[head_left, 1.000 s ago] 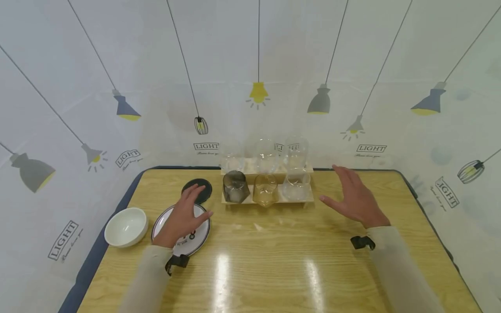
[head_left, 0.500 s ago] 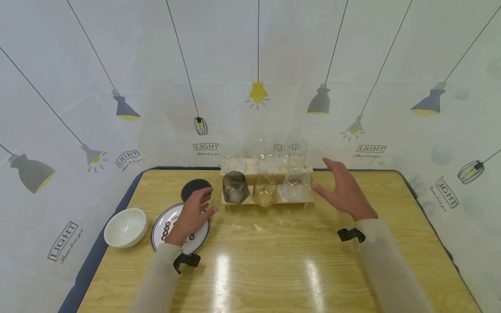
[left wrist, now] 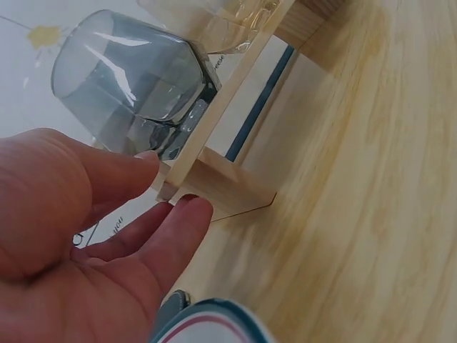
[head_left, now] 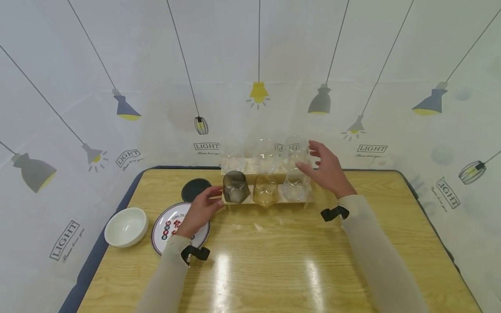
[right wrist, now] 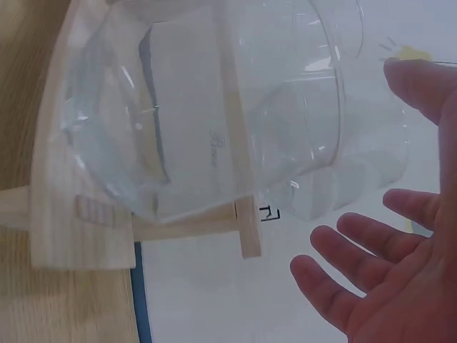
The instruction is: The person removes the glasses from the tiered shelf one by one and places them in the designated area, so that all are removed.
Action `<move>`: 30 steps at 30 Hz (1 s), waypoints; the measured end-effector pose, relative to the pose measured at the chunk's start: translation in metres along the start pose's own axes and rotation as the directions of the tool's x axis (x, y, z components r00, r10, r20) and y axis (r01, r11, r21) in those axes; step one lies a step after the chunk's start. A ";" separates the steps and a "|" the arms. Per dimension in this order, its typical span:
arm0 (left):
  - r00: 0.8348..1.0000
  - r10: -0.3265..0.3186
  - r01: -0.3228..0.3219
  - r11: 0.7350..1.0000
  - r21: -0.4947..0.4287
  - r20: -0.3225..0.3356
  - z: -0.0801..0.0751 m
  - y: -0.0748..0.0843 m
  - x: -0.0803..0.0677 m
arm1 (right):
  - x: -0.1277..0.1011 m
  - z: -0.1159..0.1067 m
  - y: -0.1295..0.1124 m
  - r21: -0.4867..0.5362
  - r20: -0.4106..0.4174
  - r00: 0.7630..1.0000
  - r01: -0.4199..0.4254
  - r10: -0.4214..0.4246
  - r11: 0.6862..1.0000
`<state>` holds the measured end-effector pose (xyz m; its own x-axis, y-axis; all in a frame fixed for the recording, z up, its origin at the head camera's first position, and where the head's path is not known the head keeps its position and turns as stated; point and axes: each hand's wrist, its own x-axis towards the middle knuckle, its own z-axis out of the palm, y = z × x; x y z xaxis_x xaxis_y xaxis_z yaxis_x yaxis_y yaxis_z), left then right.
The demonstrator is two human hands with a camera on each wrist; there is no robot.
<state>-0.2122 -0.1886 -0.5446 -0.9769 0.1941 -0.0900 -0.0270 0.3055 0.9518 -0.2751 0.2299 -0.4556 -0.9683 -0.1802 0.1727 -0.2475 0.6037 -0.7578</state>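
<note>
A stepped wooden rack [head_left: 270,198] stands at the far edge of the table [head_left: 274,269] and serves as the landmark. Its lower step carries, from its left end, a smoky grey glass [head_left: 235,186], an amber glass [head_left: 265,190] and a clear glass [head_left: 296,186]; the upper step behind carries three clear glasses, the rightmost being a tall clear glass [head_left: 296,152]. The left hand [head_left: 200,211] lies at the rack's left end, fingers extended and relaxed, grasping nothing; the left wrist view shows its fingertips [left wrist: 191,209] at the rack's left corner, just below the smoky grey glass [left wrist: 128,82]. The right hand [head_left: 326,170] hovers at the rack's right end beside the tall clear glass, fingers spread and unclenched, holding nothing. To the left of the rack lie a black coaster [head_left: 194,188], a patterned plate [head_left: 168,226] and a white bowl [head_left: 126,226].
</note>
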 end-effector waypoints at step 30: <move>0.989 -0.108 0.132 0.947 -0.292 0.097 0.009 -0.004 0.016 | 0.025 0.000 -0.018 0.188 -0.036 0.999 0.019 -0.013 0.982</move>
<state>-0.2254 -0.1784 -0.5526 -0.9428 0.2498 -0.2207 -0.2169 0.0431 0.9752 -0.2953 0.2146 -0.4377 -0.9657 -0.1597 0.2050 -0.2557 0.4432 -0.8592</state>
